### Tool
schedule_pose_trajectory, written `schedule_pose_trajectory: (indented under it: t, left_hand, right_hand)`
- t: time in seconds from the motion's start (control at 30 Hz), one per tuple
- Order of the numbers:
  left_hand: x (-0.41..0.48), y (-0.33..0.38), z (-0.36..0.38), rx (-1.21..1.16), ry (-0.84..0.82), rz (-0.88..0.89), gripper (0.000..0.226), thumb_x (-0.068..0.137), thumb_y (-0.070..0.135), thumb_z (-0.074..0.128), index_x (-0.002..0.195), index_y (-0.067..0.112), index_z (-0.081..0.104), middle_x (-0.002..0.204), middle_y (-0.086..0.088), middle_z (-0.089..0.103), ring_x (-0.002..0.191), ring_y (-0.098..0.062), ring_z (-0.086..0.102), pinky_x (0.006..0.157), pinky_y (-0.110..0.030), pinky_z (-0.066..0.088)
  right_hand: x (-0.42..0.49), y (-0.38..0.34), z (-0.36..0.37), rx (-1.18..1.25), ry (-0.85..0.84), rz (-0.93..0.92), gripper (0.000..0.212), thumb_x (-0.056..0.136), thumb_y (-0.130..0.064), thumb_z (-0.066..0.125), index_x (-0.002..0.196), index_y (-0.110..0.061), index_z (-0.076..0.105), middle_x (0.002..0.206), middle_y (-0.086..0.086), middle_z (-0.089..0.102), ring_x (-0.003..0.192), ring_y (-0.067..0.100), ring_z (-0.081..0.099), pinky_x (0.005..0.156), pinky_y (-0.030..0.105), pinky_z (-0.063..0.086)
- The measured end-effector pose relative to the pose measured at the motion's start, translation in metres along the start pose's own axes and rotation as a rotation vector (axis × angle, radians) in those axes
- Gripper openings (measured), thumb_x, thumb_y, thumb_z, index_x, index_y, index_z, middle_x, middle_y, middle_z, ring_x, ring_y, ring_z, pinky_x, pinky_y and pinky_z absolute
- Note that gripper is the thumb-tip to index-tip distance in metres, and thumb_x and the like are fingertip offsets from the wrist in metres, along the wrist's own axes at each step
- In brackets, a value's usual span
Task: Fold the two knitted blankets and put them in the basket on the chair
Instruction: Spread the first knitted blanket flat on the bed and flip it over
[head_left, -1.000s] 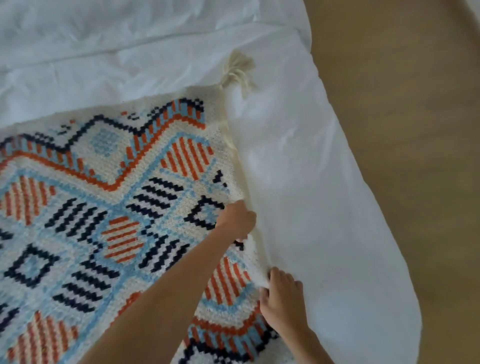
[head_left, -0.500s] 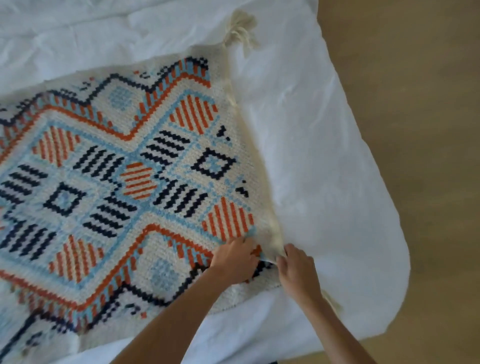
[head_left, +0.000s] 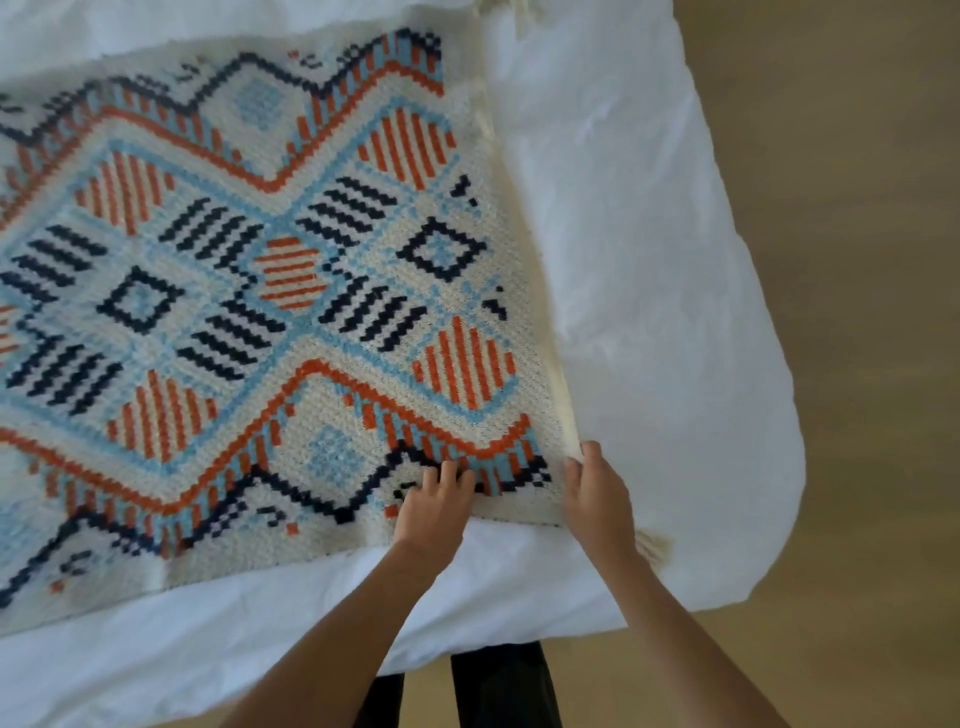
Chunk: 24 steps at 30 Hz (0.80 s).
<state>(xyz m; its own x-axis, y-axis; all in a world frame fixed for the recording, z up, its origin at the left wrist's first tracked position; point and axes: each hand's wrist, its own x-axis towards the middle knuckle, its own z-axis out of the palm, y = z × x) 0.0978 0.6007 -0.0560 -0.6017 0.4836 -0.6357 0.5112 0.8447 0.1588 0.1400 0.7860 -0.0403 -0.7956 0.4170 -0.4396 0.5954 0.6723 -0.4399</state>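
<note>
A cream knitted blanket (head_left: 322, 291), patterned with orange-striped diamonds, navy zigzags and pale blue bands, lies spread flat on a rumpled white bed cover (head_left: 649, 312). It fills the left and middle of the view, and its right edge runs diagonally from far to near. The left hand (head_left: 434, 506) rests on the blanket's near right corner area. Its fingers are bent, with their tips pressed into the knit over the navy and blue border; whether they pinch any fabric cannot be told. Just to its right, the right hand (head_left: 597, 493) holds the blanket's right edge at the corner, with the thumb lying up along the edge and the fingers curled around it. A cream tassel (head_left: 653, 546) sticks out from the corner, just right of the right wrist. A light wooden floor (head_left: 857, 156) lies beyond the bed on the right.
</note>
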Motion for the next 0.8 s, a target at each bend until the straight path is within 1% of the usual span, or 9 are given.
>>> schedule_pose_trajectory:
  t: [0.13, 0.23, 0.3, 0.4, 0.47, 0.5, 0.6, 0.7, 0.8]
  left_hand:
    - [-0.013, 0.019, 0.013, -0.136, 0.008, 0.114, 0.049, 0.086, -0.002, 0.047, 0.13, 0.014, 0.036, 0.134, -0.01, 0.036, 0.112, -0.026, 0.043, 0.074, -0.03, 0.044]
    - [-0.023, 0.02, 0.02, -0.11, 0.017, 0.13, 0.049, 0.087, -0.001, 0.046, 0.132, 0.014, 0.034, 0.136, -0.011, 0.033, 0.119, -0.028, 0.039, 0.089, -0.035, 0.043]
    - [-0.029, 0.008, 0.02, -0.061, 0.05, 0.099, 0.047, 0.084, 0.0, 0.046, 0.127, 0.014, 0.034, 0.131, -0.011, 0.036, 0.116, -0.029, 0.039, 0.092, -0.037, 0.04]
    - [-0.044, -0.022, 0.011, 0.05, 0.08, 0.017, 0.045, 0.077, 0.004, 0.055, 0.12, 0.01, 0.046, 0.117, -0.012, 0.047, 0.102, -0.03, 0.048, 0.082, -0.038, 0.044]
    - [-0.054, -0.047, 0.007, 0.125, 0.088, -0.083, 0.054, 0.058, 0.008, 0.076, 0.11, 0.01, 0.061, 0.099, -0.013, 0.058, 0.084, -0.029, 0.057, 0.064, -0.038, 0.051]
    - [-0.059, -0.057, 0.007, 0.117, 0.089, -0.132, 0.059, 0.051, 0.007, 0.081, 0.108, 0.01, 0.063, 0.097, -0.013, 0.059, 0.082, -0.03, 0.059, 0.06, -0.037, 0.052]
    - [-0.068, -0.062, 0.025, 0.058, -0.009, -0.108, 0.06, 0.071, 0.002, 0.067, 0.128, 0.008, 0.047, 0.124, -0.014, 0.048, 0.11, -0.031, 0.051, 0.082, -0.035, 0.052]
    - [-0.072, -0.049, 0.034, -0.003, -0.06, -0.075, 0.054, 0.073, 0.002, 0.058, 0.126, 0.011, 0.049, 0.123, -0.01, 0.05, 0.109, -0.026, 0.051, 0.078, -0.028, 0.053]
    - [-0.064, -0.046, 0.032, -0.059, -0.107, 0.025, 0.05, 0.082, 0.003, 0.043, 0.13, 0.012, 0.036, 0.133, -0.011, 0.038, 0.118, -0.029, 0.04, 0.089, -0.034, 0.045]
  right_hand:
    - [-0.009, 0.024, -0.009, -0.122, 0.011, 0.072, 0.02, 0.099, -0.02, 0.039, 0.103, -0.003, 0.049, 0.075, 0.004, 0.054, 0.063, 0.022, 0.052, 0.052, 0.028, 0.031]
    - [-0.015, 0.031, -0.007, -0.197, -0.07, 0.127, 0.02, 0.098, -0.023, 0.041, 0.105, -0.006, 0.049, 0.084, 0.003, 0.057, 0.071, 0.023, 0.056, 0.055, 0.029, 0.038]
    - [-0.009, 0.018, -0.004, -0.182, -0.064, 0.143, 0.026, 0.096, -0.025, 0.045, 0.111, -0.005, 0.049, 0.098, 0.01, 0.059, 0.087, 0.026, 0.058, 0.065, 0.033, 0.047]
    - [0.007, -0.012, 0.003, -0.167, -0.004, 0.114, 0.044, 0.095, -0.032, 0.049, 0.126, -0.002, 0.045, 0.114, 0.015, 0.056, 0.105, 0.031, 0.054, 0.082, 0.039, 0.048]
    - [0.016, -0.029, 0.008, -0.14, 0.019, 0.123, 0.045, 0.096, -0.032, 0.047, 0.128, -0.001, 0.043, 0.118, 0.017, 0.054, 0.106, 0.033, 0.055, 0.081, 0.039, 0.047]
    - [0.018, -0.033, 0.01, -0.125, 0.029, 0.136, 0.04, 0.097, -0.03, 0.045, 0.125, -0.001, 0.043, 0.117, 0.018, 0.055, 0.103, 0.034, 0.057, 0.076, 0.038, 0.047]
    - [0.017, -0.028, 0.012, -0.149, 0.042, 0.189, 0.027, 0.099, -0.022, 0.039, 0.113, 0.001, 0.045, 0.106, 0.02, 0.059, 0.089, 0.038, 0.061, 0.062, 0.035, 0.041]
    - [0.008, -0.01, 0.006, -0.203, 0.02, 0.229, 0.029, 0.099, -0.025, 0.038, 0.109, 0.001, 0.044, 0.103, 0.02, 0.06, 0.088, 0.038, 0.062, 0.061, 0.034, 0.039]
    - [0.003, 0.001, -0.001, -0.122, 0.011, 0.269, 0.03, 0.097, -0.029, 0.043, 0.105, -0.001, 0.048, 0.099, 0.018, 0.06, 0.087, 0.034, 0.06, 0.065, 0.036, 0.043]
